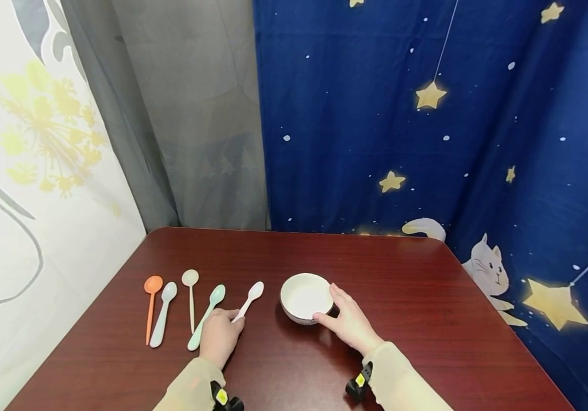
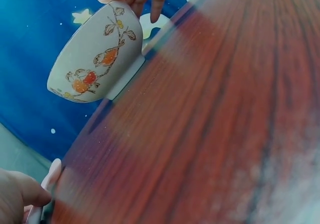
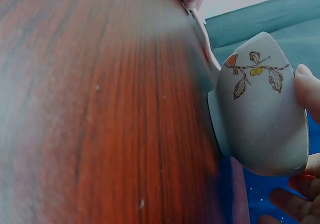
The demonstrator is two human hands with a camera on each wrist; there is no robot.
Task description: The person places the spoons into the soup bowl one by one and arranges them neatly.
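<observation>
My left hand (image 1: 220, 337) pinches the handle of a small pale pink spoon (image 1: 255, 290) between thumb and fingers, its bowl end pointing away over the table. A mint green spoon (image 1: 217, 294) lies just left of that hand, its handle partly behind the fingers. On the right, my right hand (image 1: 349, 324) holds a white bowl (image 1: 294, 313) at its rim, thumb on the near side and fingers around the right side. The bowl stands upright on the table, and its outside (image 2: 100, 59) has painted birds and leafy twigs in the left wrist view.
Farther left on the dark red wooden table (image 1: 376, 268) lie an orange spoon (image 1: 153, 284), a pale blue-white spoon (image 1: 169, 292) and a cream round-headed spoon (image 1: 190, 278). A grey curtain (image 1: 206, 114) and a blue star-patterned curtain (image 1: 345, 114) hang behind the far edge.
</observation>
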